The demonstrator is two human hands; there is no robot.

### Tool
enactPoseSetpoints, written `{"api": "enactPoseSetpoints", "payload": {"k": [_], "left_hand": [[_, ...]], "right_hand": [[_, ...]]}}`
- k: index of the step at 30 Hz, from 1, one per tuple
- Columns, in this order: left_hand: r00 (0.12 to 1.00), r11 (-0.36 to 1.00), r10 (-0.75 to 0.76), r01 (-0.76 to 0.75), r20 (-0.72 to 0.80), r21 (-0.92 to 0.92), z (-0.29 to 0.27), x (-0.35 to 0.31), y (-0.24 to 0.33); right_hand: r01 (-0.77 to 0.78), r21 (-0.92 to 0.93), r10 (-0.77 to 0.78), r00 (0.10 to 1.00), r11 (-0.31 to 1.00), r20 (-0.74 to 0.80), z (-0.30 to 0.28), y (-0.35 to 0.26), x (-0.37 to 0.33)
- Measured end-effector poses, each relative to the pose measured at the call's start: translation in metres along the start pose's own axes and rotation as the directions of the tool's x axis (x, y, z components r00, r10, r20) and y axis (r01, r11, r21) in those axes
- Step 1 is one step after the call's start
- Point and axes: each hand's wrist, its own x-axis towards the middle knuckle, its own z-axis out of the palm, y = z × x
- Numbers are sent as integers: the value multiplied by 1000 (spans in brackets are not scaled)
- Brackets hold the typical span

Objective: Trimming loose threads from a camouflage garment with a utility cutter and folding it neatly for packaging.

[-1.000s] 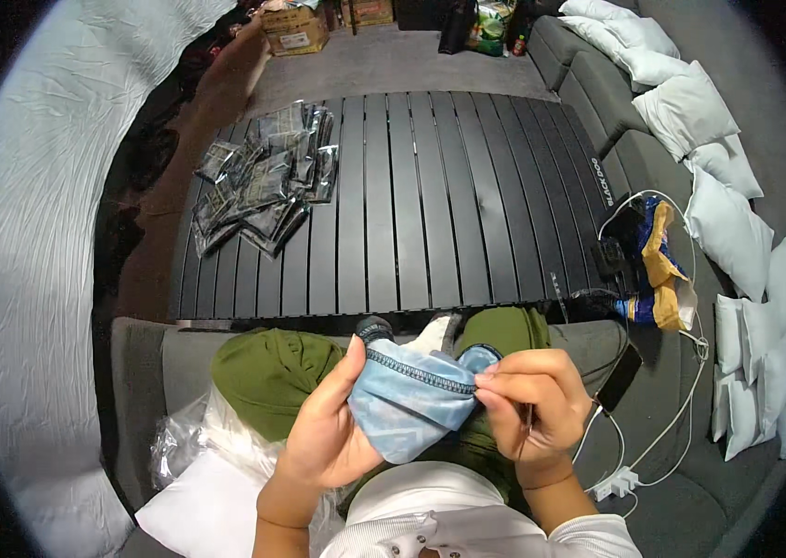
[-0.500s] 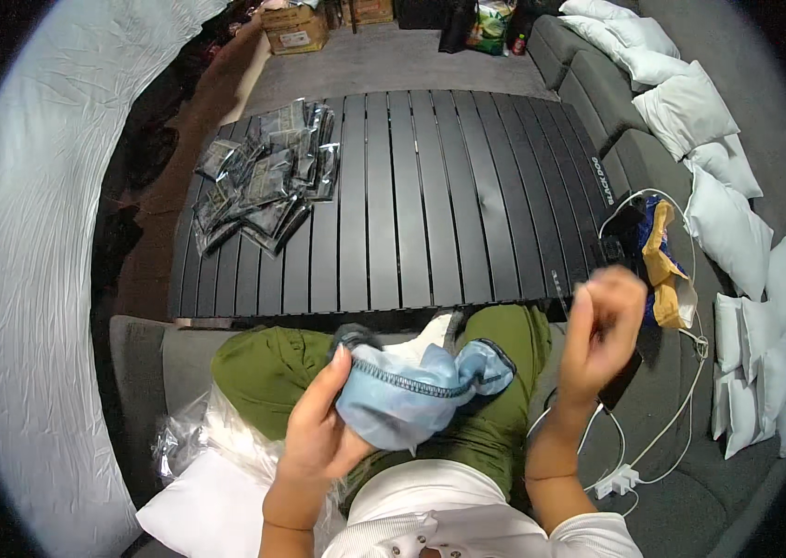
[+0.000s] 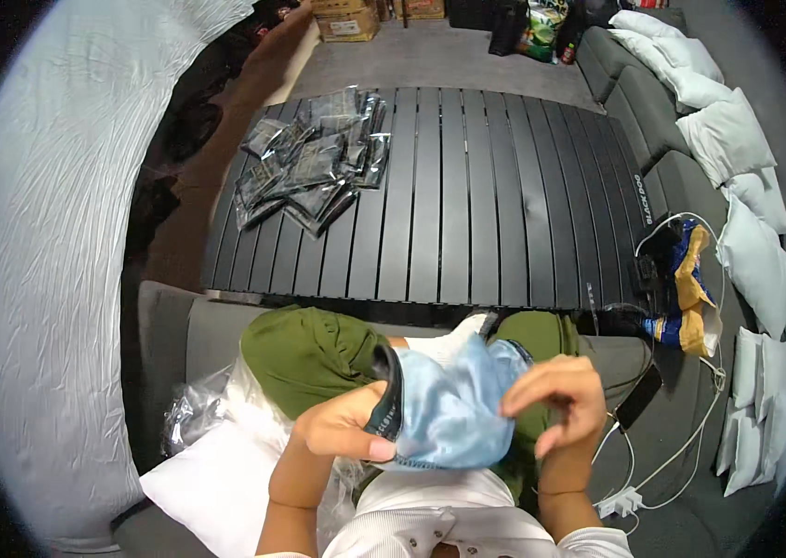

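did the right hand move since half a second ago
Yes. The right hand has come down from beside the table edge, back onto the blue cloth.

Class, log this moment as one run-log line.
left hand: grips light-blue garment by dark band | right hand: pinches its right edge | black slatted table: packet pile far left

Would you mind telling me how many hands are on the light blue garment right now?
2: the left hand grips the light blue garment at its dark band; the right hand pinches its right side.

Even indoor light, sharp centre, dark fisheye-bent rim.
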Motion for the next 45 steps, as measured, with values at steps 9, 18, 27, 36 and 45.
{"api": "enactPoseSetpoints", "payload": {"k": [9,18,27,36,45], "left_hand": [[792,992,57,-115,607,58,-34,26,-4],[855,227,467,131,-226,965,38,-3,22],[648,955,-52,254,-760,151,32,36,22],[923,-182,384,45,29,982,58,66,-17],[911,177,367,132,-190,975,81,87,-74]], "right_hand": [[-237,-29,238,967,971,88,21,35,60],[-749,-624,16,643,224,-766,-139,191,-34],[-285,-497,-333,469,820,-818,-62,99,-7],[-61,-541,-280,804,839,-525,113,98,-55],[281,223,-247,955,934,-166,-145,193,130]]}}
